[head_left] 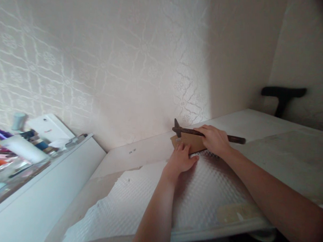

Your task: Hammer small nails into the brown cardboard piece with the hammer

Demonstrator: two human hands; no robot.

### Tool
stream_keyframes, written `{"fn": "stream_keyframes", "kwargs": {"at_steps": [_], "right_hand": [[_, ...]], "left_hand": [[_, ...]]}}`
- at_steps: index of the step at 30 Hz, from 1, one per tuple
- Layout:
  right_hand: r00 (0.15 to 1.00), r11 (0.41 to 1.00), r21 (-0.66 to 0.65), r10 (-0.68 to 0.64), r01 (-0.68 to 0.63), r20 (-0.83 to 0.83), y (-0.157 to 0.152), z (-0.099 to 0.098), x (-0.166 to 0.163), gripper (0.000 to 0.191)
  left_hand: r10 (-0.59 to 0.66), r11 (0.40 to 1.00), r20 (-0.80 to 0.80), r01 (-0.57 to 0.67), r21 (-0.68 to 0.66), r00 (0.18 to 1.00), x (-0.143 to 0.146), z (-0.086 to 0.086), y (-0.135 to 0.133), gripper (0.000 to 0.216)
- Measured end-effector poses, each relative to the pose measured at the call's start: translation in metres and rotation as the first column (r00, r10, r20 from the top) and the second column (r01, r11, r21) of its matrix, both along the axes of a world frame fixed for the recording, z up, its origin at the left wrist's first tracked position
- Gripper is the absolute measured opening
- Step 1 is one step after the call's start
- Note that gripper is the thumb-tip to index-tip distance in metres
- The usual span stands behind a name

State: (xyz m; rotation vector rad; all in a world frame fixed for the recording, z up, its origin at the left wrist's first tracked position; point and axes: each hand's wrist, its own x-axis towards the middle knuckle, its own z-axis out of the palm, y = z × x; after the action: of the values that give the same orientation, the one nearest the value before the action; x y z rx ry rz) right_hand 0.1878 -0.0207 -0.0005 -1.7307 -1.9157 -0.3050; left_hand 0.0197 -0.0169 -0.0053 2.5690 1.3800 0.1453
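Note:
My right hand (213, 139) is wrapped round the dark wooden handle of a hammer (237, 139). The hammer's metal head is over the far left part of a flat brown board (196, 143); whether it touches the board I cannot tell. My left hand (180, 157) rests on the board's near left edge, fingers apart and thumb stretched to the right. Dark marks, too small to make out, show on the board near the fingertips. Under the board lies a sheet of silvery, quilted-looking wrap (142, 192) with a torn left edge.
The white tabletop (120, 156) meets a patterned wall behind. To the left, a white cabinet (55, 188) carries pens, tubes and a white box (52, 128). A black T-shaped handle (283, 92) stands at the right rear. Small dark bits (132, 151) lie left of the board.

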Motion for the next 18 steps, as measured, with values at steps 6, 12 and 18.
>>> {"fn": "stream_keyframes", "kwargs": {"at_steps": [6, 12, 18], "right_hand": [[1.000, 1.000, -0.012, -0.008, 0.008, 0.003, -0.0013, 0.0021, -0.0008, 0.045], [1.000, 1.000, -0.018, -0.002, 0.002, -0.005, -0.0001, 0.0009, -0.0008, 0.045], [1.000, 1.000, -0.004, 0.013, -0.013, -0.009, 0.0001, -0.0002, -0.0001, 0.044]], "left_hand": [[-0.001, 1.000, -0.006, 0.001, 0.001, 1.000, 0.0009, 0.0032, -0.0021, 0.069], [0.006, 1.000, -0.005, -0.006, -0.003, 1.000, 0.0009, 0.0050, -0.0038, 0.067], [-0.010, 1.000, -0.005, 0.010, 0.014, 1.000, 0.0007, 0.0033, -0.0031, 0.067]]}}
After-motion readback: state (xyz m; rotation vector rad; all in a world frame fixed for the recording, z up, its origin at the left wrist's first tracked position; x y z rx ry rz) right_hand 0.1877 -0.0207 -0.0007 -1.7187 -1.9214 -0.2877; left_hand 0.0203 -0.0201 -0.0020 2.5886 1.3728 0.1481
